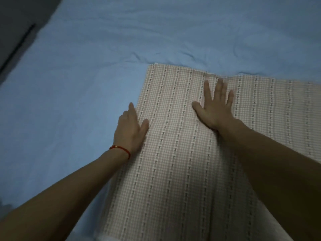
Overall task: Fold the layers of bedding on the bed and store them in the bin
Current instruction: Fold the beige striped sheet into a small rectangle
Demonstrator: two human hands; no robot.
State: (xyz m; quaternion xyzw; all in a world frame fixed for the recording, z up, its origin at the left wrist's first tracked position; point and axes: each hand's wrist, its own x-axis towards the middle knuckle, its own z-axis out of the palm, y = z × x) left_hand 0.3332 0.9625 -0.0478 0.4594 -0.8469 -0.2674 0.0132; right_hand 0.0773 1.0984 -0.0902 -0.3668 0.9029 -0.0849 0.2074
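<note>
A folded pink checked sheet with dotted stripes lies flat on the bed, reaching from the middle to the right and bottom edges of the view. My left hand, with a red cord at the wrist, lies along the sheet's left folded edge with straight fingers. My right hand presses flat on the sheet near its far edge, fingers spread. No bin is in view.
A light blue bed cover, slightly wrinkled, spreads under the sheet and fills the left and far parts of the view. The bed's left edge meets a dark floor at the top left corner.
</note>
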